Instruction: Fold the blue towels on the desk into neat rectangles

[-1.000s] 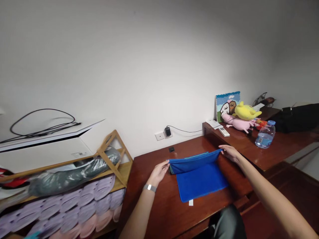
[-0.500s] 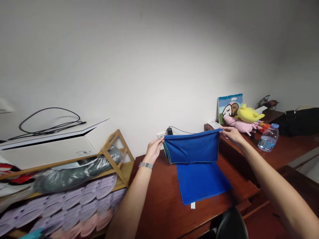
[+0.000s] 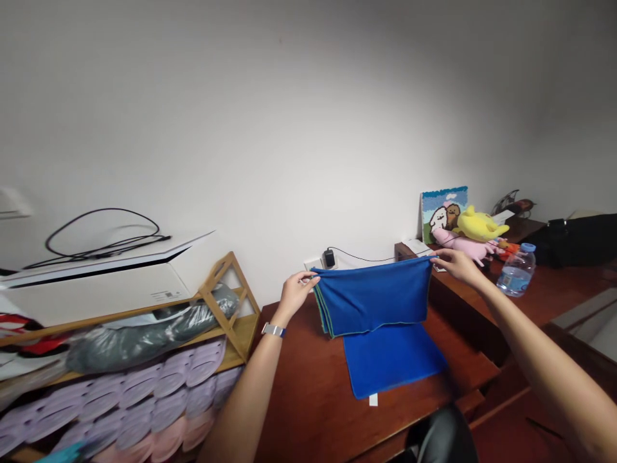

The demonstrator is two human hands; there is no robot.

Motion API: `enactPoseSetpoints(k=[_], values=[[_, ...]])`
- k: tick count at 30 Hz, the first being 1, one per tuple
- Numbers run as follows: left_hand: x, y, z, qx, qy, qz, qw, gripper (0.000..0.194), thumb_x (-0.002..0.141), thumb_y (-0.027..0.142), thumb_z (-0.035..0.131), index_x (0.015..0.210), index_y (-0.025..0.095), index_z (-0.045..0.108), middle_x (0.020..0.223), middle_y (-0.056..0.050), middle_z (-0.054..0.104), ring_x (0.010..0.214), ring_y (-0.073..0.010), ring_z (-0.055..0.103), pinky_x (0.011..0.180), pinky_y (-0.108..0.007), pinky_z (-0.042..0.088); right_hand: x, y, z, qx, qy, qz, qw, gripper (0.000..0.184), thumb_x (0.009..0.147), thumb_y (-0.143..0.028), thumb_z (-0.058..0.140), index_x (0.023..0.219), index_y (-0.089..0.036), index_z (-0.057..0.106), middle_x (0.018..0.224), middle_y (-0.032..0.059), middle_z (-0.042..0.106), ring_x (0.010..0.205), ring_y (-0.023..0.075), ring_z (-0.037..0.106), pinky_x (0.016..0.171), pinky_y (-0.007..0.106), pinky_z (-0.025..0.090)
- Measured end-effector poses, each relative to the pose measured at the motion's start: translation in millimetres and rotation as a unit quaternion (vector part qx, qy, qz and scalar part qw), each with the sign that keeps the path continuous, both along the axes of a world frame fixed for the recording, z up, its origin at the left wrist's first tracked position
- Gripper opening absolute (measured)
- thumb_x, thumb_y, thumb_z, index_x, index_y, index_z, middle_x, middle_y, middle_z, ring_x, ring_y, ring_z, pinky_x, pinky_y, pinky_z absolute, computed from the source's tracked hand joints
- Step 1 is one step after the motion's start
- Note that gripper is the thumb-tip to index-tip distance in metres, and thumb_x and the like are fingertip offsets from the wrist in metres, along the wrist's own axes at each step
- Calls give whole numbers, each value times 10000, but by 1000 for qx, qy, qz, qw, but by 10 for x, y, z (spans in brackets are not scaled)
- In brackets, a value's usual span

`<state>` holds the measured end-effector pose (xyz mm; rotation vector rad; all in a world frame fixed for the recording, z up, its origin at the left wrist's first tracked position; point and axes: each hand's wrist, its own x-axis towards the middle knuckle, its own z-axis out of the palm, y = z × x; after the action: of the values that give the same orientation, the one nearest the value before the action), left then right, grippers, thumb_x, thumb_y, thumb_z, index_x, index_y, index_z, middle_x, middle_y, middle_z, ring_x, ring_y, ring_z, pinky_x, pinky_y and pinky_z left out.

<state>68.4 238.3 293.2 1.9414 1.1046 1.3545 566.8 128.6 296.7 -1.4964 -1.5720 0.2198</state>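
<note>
My left hand [image 3: 295, 292] pinches the upper left corner of a blue cloth [image 3: 373, 297], and my right hand [image 3: 454, 263] pinches its upper right corner. The cloth hangs stretched between both hands above the dark wooden desk [image 3: 308, 392]. Its lower part still lies flat on the desk, with a small white tag [image 3: 372, 400] at the near edge. A silver watch band sits on my left wrist.
A wooden rack [image 3: 219, 302] with a grey bag and purple-pink egg-tray-like stacks stands at left, a white box on top. A raised shelf at right holds plush toys [image 3: 475, 231], a picture [image 3: 444, 209], a water bottle [image 3: 517, 270] and a black bag [image 3: 578, 238]. A charger [image 3: 329, 257] is plugged into the wall.
Both hands have lifted the cloth's far edge from near the desk surface up into the air, so the upper half now hangs vertically; the view shifted slightly.
</note>
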Motion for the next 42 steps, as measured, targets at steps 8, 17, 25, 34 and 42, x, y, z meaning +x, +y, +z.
enactPoseSetpoints(k=[8,17,25,34,42], values=[[-89,-139,18,3,53,-86,995,360,849,581,725,923,230,712,937,-41,756,911,-227,709,867,-369,563,100,-90,1,10,-65,48,997,565,803,-763,666,939,-226,775,1010,108,787,951,302,717,896,417,562],[-81,-223,-70,-7,60,-104,993,340,795,548,787,873,219,753,906,-67,782,857,-233,728,818,-360,593,82,-174,-38,-6,-5,94,996,632,772,-820,682,942,-215,746,983,86,756,917,263,685,868,388,563],[-133,-288,101,15,73,-114,991,273,741,483,841,787,222,776,827,-58,787,754,-217,710,705,-308,578,106,-313,93,-80,7,111,991,676,678,-841,749,903,-204,768,963,83,780,918,259,693,889,371,547],[-163,-94,134,31,148,-117,981,179,792,423,773,797,244,757,836,-35,791,786,-220,726,730,-293,545,124,-140,38,-72,20,107,992,587,652,-680,848,998,-209,781,1023,85,801,954,284,732,904,402,577],[28,273,285,75,157,-24,984,146,759,357,786,888,298,750,841,-7,792,780,-232,720,774,-295,520,13,387,64,-18,-62,20,998,160,768,-351,737,873,-255,810,960,41,828,937,294,756,942,422,567]])
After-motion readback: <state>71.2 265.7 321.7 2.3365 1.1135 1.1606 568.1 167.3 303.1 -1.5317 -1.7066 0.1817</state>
